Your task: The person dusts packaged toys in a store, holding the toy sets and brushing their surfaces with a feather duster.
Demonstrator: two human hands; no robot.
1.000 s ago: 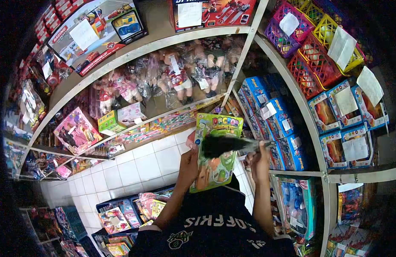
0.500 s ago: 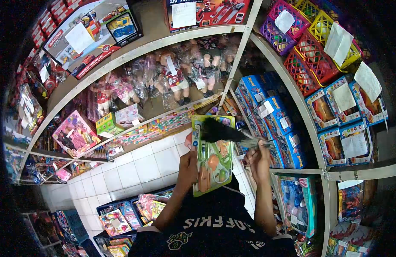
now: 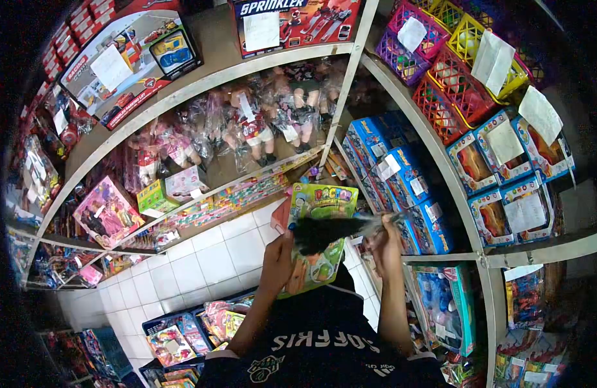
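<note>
My left hand [image 3: 278, 257] grips the left edge of a green-backed toy doctor set [image 3: 325, 199] in a flat see-through pack, held upright in front of my chest. My right hand [image 3: 385, 244] is closed around the pale end of a duster [image 3: 319, 234] with dark, feathery bristles. The duster lies sideways across the middle of the pack, and its dark tip reaches close to my left fingers. Behind the bristles, part of the pack's contents is hidden; orange and green toy pieces show below them.
Bagged dolls [image 3: 250, 123] line the shelf ahead, with a pink doll box [image 3: 106, 212] to the left. Blue boxes [image 3: 402, 174] are stacked close to my right hand. Plastic baskets [image 3: 450, 90] stand higher up. Toy packs in a dark crate [image 3: 175, 343] sit low on the left.
The duster has moved down the pack, from its upper part to its middle, uncovering the printed top. The pack sits slightly lower against the shelves, and the view has shifted a little.
</note>
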